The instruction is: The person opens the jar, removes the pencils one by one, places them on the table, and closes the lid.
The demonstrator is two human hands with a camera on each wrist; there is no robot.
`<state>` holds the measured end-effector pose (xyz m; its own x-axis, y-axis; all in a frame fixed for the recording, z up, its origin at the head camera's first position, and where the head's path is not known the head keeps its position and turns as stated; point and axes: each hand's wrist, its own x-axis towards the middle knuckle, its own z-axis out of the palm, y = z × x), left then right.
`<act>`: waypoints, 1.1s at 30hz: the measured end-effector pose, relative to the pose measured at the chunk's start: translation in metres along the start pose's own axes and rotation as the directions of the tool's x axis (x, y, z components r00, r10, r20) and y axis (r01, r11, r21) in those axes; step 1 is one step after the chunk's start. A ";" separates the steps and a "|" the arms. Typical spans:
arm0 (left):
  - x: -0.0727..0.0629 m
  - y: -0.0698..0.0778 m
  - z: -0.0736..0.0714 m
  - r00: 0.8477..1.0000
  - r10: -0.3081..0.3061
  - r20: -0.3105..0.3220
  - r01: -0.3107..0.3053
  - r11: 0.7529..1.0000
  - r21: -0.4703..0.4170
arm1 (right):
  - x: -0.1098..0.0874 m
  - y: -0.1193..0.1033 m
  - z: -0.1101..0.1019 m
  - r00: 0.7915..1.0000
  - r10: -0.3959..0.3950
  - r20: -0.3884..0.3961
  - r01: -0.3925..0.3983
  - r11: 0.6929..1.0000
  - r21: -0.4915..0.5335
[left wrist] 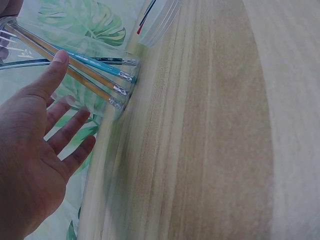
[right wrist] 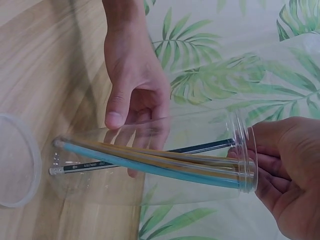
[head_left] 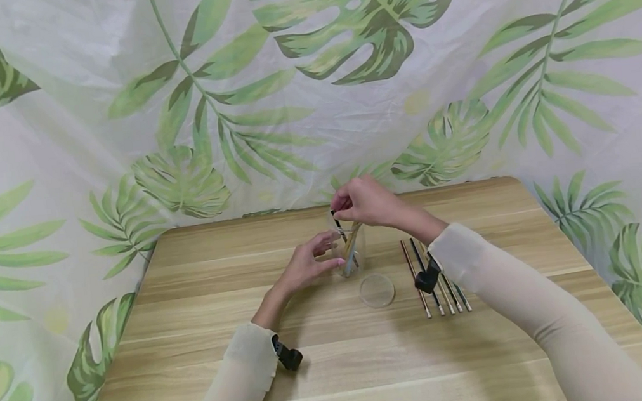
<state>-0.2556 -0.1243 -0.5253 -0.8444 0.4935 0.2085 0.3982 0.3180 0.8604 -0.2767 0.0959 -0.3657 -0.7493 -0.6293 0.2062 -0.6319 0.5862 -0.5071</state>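
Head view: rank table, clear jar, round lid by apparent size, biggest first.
1. Table
2. Clear jar: about as wide as the lid, but taller
3. Round lid

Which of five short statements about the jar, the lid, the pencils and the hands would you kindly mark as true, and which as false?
1. The right hand is at the mouth of the clear jar. True.
2. A round lid lies on the table. True.
3. Both hands are touching the lid. False: the right hand is at the jar's mouth, and the left hand is beside the jar.
4. A blue pencil is inside the jar. True.
5. The blue pencil's eraser is at the jar's mouth. False: its eraser end is at the jar's bottom.
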 end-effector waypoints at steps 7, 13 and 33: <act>-0.001 0.000 0.000 1.000 0.000 -0.004 0.000 1.000 0.010 | 0.003 0.003 0.004 1.000 -0.008 -0.008 0.008 1.000 0.012; -0.001 0.000 0.001 1.000 -0.003 -0.007 0.003 1.000 -0.003 | 0.004 0.004 0.006 1.000 -0.008 -0.018 0.009 0.999 0.037; -0.001 0.002 0.001 1.000 0.009 -0.017 -0.010 0.999 -0.044 | 0.009 -0.002 0.003 0.999 0.041 -0.002 -0.041 0.999 0.005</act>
<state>-0.2534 -0.1238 -0.5242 -0.8466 0.4827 0.2243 0.3904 0.2767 0.8781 -0.2814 0.0880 -0.3651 -0.7751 -0.6036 0.1866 -0.5994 0.6091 -0.5194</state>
